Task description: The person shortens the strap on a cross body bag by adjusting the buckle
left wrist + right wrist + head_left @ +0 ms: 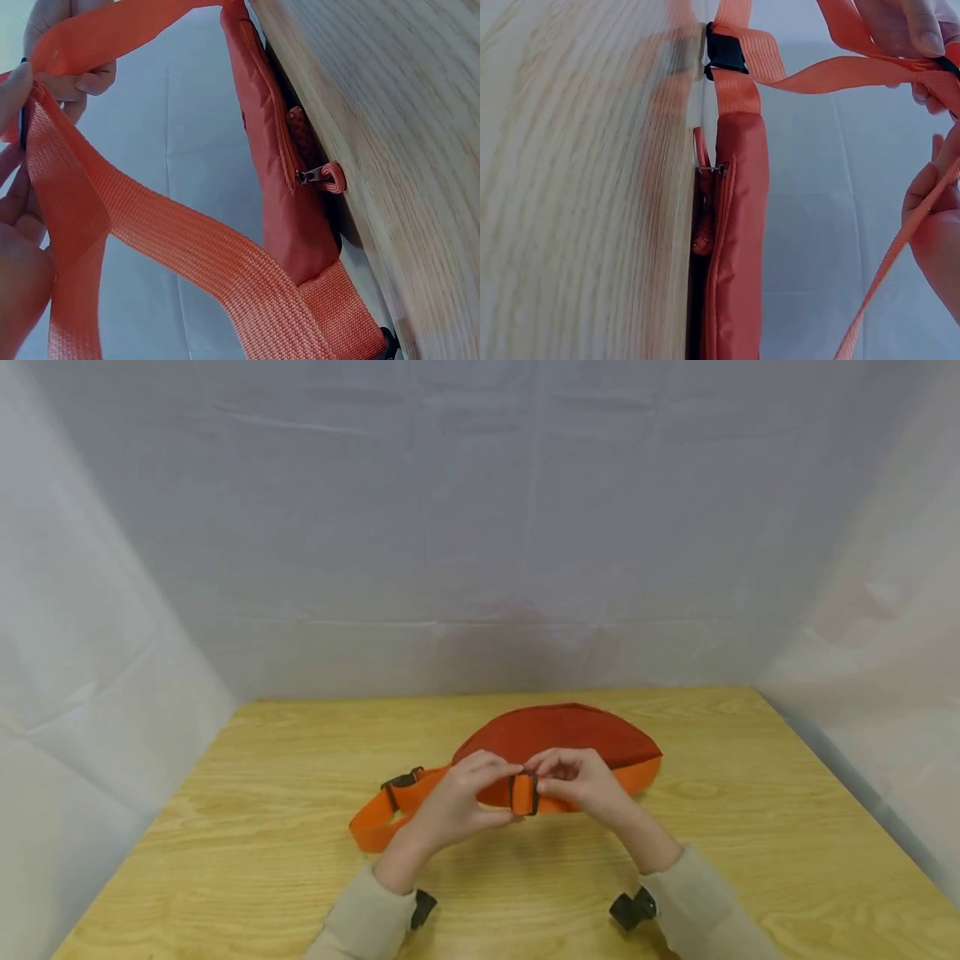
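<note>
Sleeves (pixel 708 902) nearest; left hand (pixel 461 797) and right hand (pixel 583 782) both pinching the black strap slider (pixel 536 797). Orange webbing (pixel 372 831) already threaded through it; strap adjustment judged unfinished. Red waist bag (pixel 558 731) rests beyond on the surface (pixel 225 877), buckle (pixel 401 780) apparently fastened.

My forearms (pixel 369 912) slant inward toward the table's (pixel 225 877) far edge; left hand (pixel 467 795) and right hand (pixel 588 783) face each other, close together, both pinching.

I see a red waist pack (pixel 562 732), orange strap (pixel 372 835), black slider (pixel 536 797), my beige sleeves (pixel 371 914), a yellow, wood-grained counter (pixel 247 877).
</note>
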Demonstrator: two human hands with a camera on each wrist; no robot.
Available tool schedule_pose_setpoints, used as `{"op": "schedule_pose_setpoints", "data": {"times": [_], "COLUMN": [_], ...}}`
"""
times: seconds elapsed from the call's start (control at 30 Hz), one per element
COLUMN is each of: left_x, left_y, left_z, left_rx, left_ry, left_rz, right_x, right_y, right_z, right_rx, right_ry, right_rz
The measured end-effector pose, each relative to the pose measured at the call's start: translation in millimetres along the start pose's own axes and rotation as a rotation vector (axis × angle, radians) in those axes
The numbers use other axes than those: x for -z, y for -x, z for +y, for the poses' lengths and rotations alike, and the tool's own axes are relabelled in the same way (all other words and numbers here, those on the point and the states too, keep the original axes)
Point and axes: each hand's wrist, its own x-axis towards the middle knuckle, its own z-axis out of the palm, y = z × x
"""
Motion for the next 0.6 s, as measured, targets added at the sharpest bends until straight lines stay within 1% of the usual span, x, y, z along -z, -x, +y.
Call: {"op": "schedule_pose_setpoints", "data": {"times": [0.13,0.2,0.27,0.33,0.5,0.6], "left_x": [1.4,2.4,3.1,3.5,3.7,4.1], "left_y": [-0.3,0.0,0.5,0.6,-0.1,-0.5], "left_z": [-0.9,-1.1,-1.7,-1.9,-1.4,0.0], "left_rx": [0.009,0.02,0.026,0.027,0.028,0.031], "left_ry": [-0.028,-0.034,-0.035,-0.032,-0.024,-0.026], "left_rz": [-0.004,-0.005,-0.008,-0.01,-0.012,-0.013], "right_x": [7.6,11.2,13.7,14.6,13.1,11.1], "right_y": [1.2,1.8,2.4,2.8,3.0,1.9], "right_z": [2.4,2.2,1.5,0.8,-1.0,-1.7], "right_rx": [0.05,0.064,0.063,0.059,0.013,-0.01], "right_ry": [0.087,0.113,0.124,0.124,0.121,0.113], "right_rz": [-0.067,-0.105,-0.121,-0.118,-0.054,-0.033]}}
